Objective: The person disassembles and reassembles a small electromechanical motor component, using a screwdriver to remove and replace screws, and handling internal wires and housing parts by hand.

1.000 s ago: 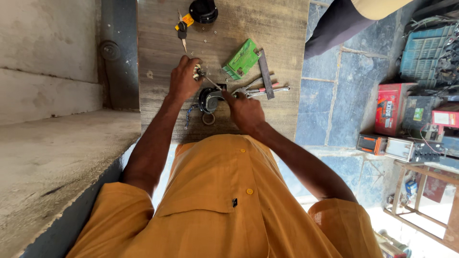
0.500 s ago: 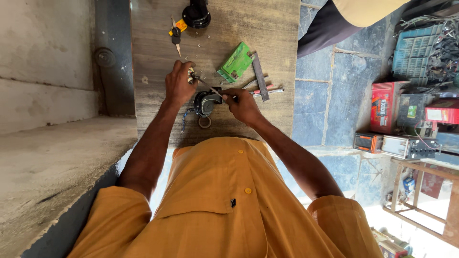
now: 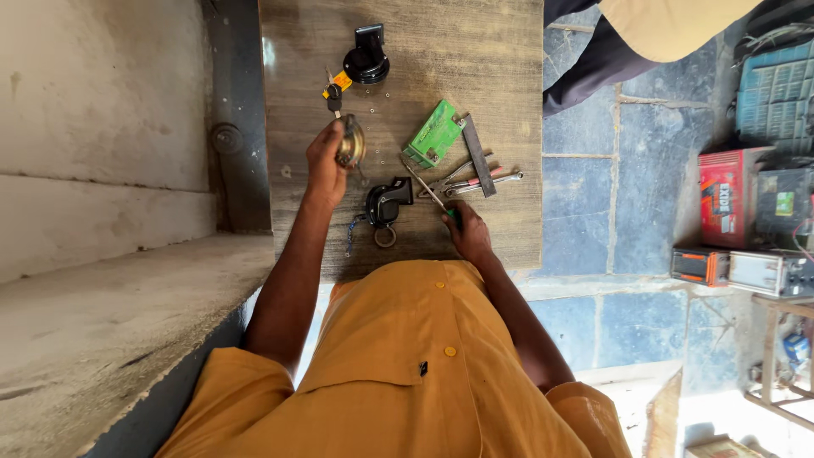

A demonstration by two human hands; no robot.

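The fingers of the left hand (image 3: 326,161) close around a round brass-coloured disc (image 3: 350,142), held clear above the worktop (image 3: 500,51). The fingers of the right hand (image 3: 468,235) grip the green handle of a screwdriver (image 3: 428,193), its long axis running diagonally, tip pointing away toward the green box (image 3: 434,133). A black horn body (image 3: 387,202) lies on the worktop between the hands (just beside the screwdriver shaft, contact uncertain). Judged step: disassembly, with the disc separated from the body. A next move likely calls for a free left hand and the tip aligned on the body. Pliers (image 3: 475,180) lie near.
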